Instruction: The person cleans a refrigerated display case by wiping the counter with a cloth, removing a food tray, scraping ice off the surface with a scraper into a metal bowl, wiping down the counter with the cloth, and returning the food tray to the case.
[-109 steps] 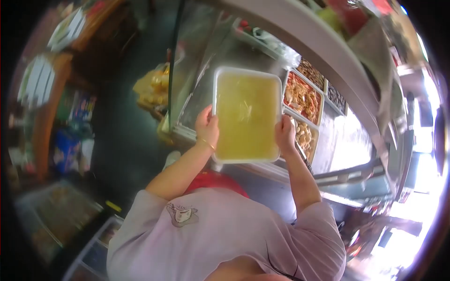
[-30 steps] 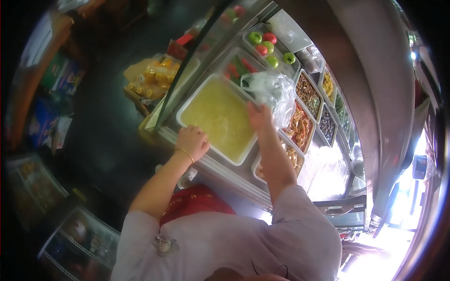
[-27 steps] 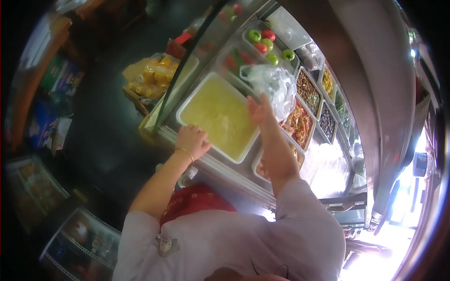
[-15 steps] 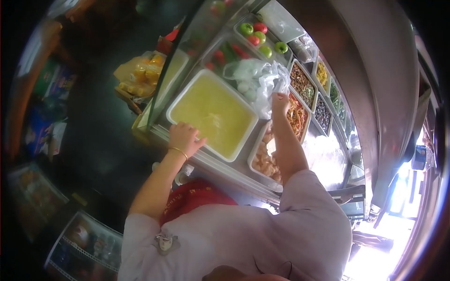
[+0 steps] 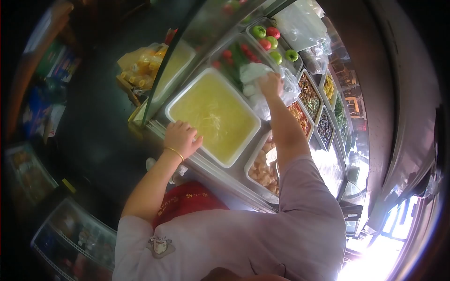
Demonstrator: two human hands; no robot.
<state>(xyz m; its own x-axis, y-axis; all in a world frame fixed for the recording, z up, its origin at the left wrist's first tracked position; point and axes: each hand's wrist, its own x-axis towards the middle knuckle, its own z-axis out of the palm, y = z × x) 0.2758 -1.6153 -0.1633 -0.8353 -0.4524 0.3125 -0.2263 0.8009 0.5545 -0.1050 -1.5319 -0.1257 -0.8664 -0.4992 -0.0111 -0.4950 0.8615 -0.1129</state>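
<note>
A large white-rimmed tray [image 5: 171,106] of yellowish liquid with pale shreds in it sits on the metal counter. My left hand [image 5: 182,138] rests at its near left edge, thumb apart from the fingers, with nothing in it. Beyond the tray's right corner, my right hand [image 5: 271,85] is closed on a white plastic bag [image 5: 255,75], which looks thin and crumpled. More clear plastic bunches to the right of that hand. The fingertips are partly hidden in the plastic.
Red and green tomatoes [image 5: 272,32] sit in a tray at the back. On the right are a tray of brown chopped food [image 5: 308,93], one of reddish shreds [image 5: 299,118] and one of pale brown chunks [image 5: 263,166]. A glass panel [image 5: 171,61] borders the left side.
My right hand has moved left and a little farther away, onto the white part of the plastic bag. My left hand stays at the tray edge. The view has shifted slightly.
</note>
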